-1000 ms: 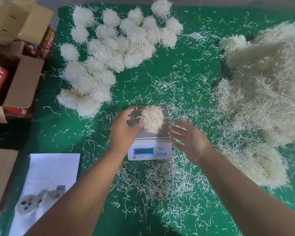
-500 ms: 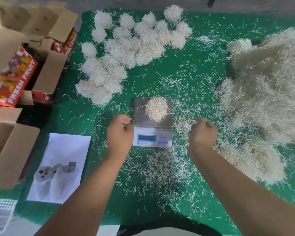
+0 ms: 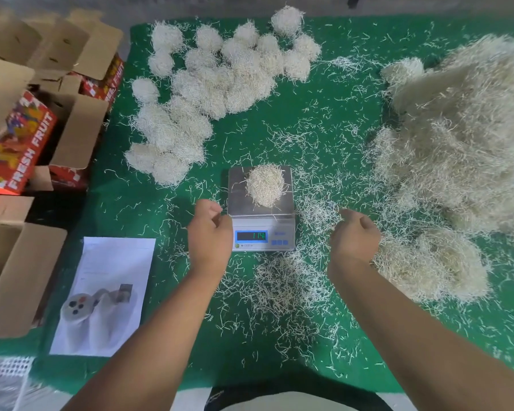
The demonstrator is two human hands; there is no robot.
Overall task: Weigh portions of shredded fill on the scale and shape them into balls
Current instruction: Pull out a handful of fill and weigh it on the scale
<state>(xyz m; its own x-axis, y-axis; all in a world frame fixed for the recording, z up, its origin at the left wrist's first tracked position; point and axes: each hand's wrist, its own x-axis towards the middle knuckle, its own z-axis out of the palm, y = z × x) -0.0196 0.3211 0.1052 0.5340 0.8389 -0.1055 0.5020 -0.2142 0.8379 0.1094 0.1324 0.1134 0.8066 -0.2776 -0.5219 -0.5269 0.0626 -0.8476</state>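
Observation:
A small digital scale (image 3: 261, 229) with a steel pan stands mid-table, its display lit. One portion of pale shredded fill (image 3: 265, 185) sits on the pan, untouched. My left hand (image 3: 209, 235) hovers just left of the scale, fingers loosely curled, holding nothing. My right hand (image 3: 353, 237) hangs to the right of the scale over scattered shreds, fingers loosely curled; I see nothing in it. A big heap of loose fill (image 3: 463, 137) covers the right side. Several finished balls (image 3: 214, 81) lie at the back left.
Green cloth (image 3: 339, 114) covers the table, strewn with loose shreds. Open cardboard boxes (image 3: 72, 120) marked FRESH FRUIT stand off the left edge. A printed sheet (image 3: 107, 295) lies at the front left. A smaller fill clump (image 3: 439, 265) sits beside my right wrist.
Both hands let go of the portion on the pan and drew back toward me, fingers curling. The camera view shifted, and the display now shows a reading.

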